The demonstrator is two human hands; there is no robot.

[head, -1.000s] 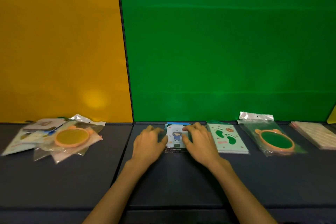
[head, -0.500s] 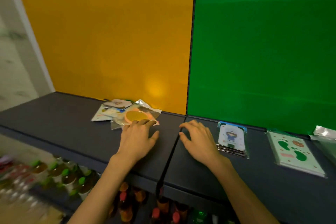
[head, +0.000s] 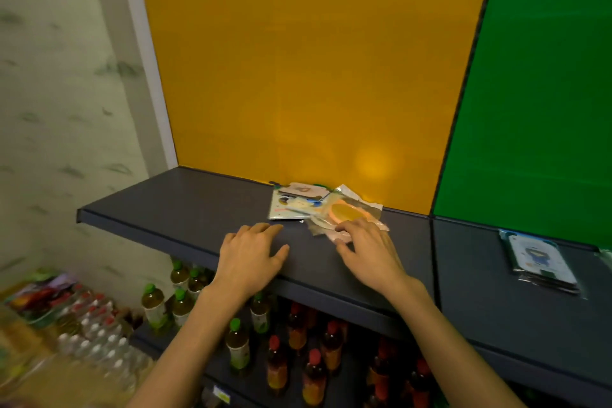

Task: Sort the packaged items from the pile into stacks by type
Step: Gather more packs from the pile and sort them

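- Head view, only cam:
- Shelf [head: 185, 205]: dark grey top, runs L to R; seam splits it into two panels. Yellow wall panel [head: 298, 60] behind L part, green wall panel [head: 546, 76] behind R part.
- Pile [head: 318, 205]: mixed packaged items at back of shelf, against yellow panel. Incl. clear bag w/ orange round item [head: 346, 212], pale flat card pack [head: 286, 209], small tan pack [head: 303, 189] on top at rear. Overlapping, unsorted.
- Stack [head: 538, 258]: blue-figure card packs, on R shelf panel, well apart from pile, several layers.
- Left hand [head: 250, 257]: palm down, fingers straight & spread, flat on shelf just in front of pile; holds nothing.
- Right hand [head: 367, 247]: palm down, fingers relaxed, tips touching front edge of clear bag in pile; no grip seen.
- Below shelf: bottles [head: 238, 344], green caps & red caps, rows on lower shelves. Far L blurred, more bottled goods, detail unclear.
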